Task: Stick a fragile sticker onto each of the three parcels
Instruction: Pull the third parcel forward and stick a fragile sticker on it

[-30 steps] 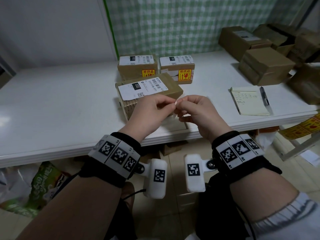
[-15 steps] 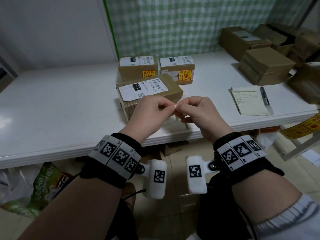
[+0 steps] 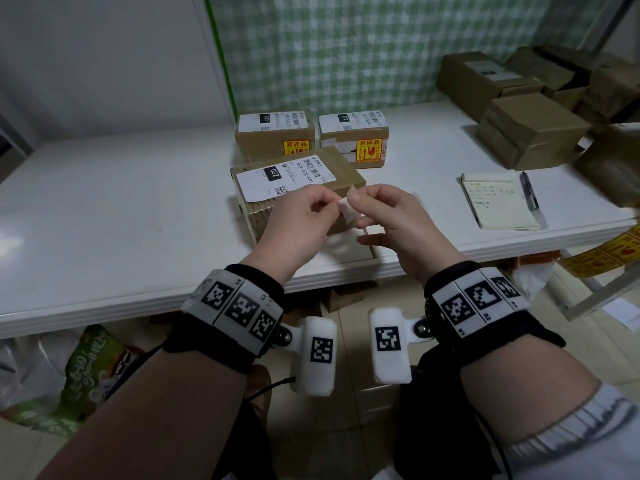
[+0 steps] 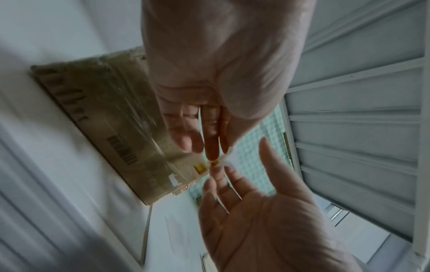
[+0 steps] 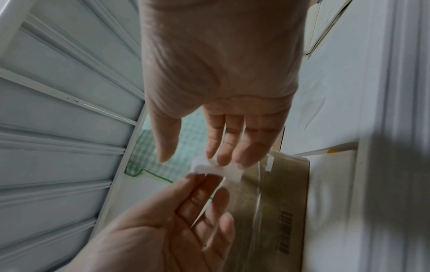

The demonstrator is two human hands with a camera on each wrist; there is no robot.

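Three brown parcels stand on the white table (image 3: pixel 104 216). The two rear parcels (image 3: pixel 277 140) (image 3: pixel 353 136) each carry a yellow fragile sticker. The near parcel (image 3: pixel 298 178) has a shipping label on top, and my hands hide part of its front. Above its near right corner my left hand (image 3: pixel 332 206) and right hand (image 3: pixel 354 201) both pinch one small sticker (image 3: pixel 348 212), which shows its white back. From the left wrist a bit of yellow shows on the sticker (image 4: pixel 217 162) at the left hand's (image 4: pixel 209 147) fingertips. From the right wrist the sticker (image 5: pixel 209 168) sits between the right hand's (image 5: pixel 193 159) thumb and fingers.
A notepad (image 3: pixel 498 202) and a pen (image 3: pixel 530 195) lie to the right. Plain brown boxes (image 3: pixel 530 129) crowd the back right corner. A strip of yellow stickers (image 3: pixel 609 252) hangs below the table's right edge. A green bag (image 3: pixel 79 379) sits on the floor at the left.
My fingertips have drawn slightly apart, and more of the white piece shows between them. The right hand's lower fingers have spread. The parcels have not moved.
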